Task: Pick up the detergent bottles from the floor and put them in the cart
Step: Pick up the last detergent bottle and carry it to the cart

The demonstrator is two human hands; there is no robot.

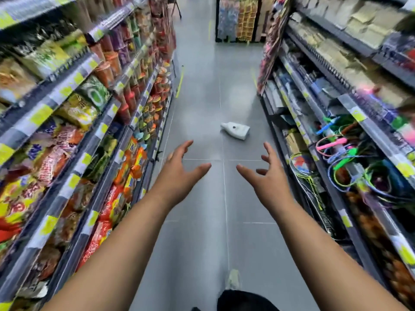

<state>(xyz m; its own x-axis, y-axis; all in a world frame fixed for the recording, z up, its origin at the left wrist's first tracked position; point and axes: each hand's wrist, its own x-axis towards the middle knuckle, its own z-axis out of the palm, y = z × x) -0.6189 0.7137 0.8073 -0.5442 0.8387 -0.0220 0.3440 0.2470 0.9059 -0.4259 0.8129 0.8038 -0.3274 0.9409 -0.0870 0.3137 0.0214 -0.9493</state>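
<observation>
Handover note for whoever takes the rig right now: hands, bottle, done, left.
Left hand: open, fingers spread, empty, stretched forward over the floor.
Right hand: open, fingers curled, empty, also stretched forward.
Detergent bottle: white, lying on its side on the aisle floor ahead of both hands, nearer the right-hand shelves. Only one bottle shows.
Cart: not in view.
Done: cannot tell from this view; nothing is in hand.
Left: reach the bottle, pick it up, put it in the cart, then check for others.

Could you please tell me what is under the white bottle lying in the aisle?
Only bare grey floor; the bottle lies on its side directly on the tiles. Whatever its body covers cannot be seen. No cart is in view.
</observation>
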